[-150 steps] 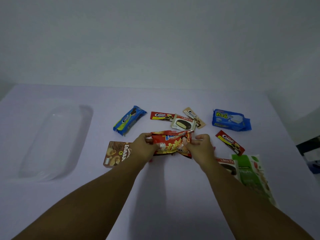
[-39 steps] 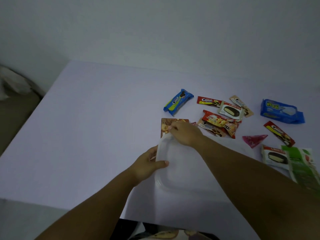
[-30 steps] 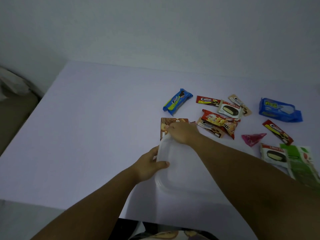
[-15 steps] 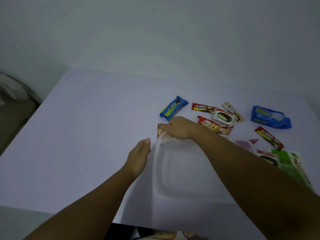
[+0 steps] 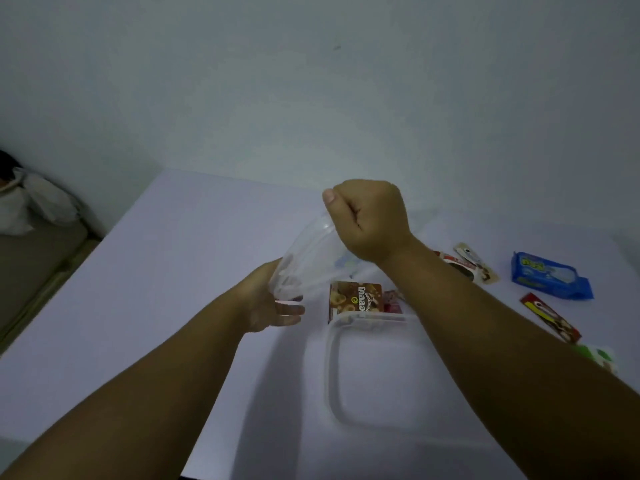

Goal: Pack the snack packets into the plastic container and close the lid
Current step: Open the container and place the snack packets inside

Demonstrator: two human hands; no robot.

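Lifting clear lid off container, seemingly, both hands now gripping.

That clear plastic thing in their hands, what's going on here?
A person is holding a clear plastic piece tilted up off the table: the right hand grips its top edge, the left hand supports the bottom. The other clear piece lies flat in front of them. The snack packets, like the brown one and the blue one, are not packed yet.

Your white table carries the clear container, a brown snack packet, a blue packet and a red wafer packet.
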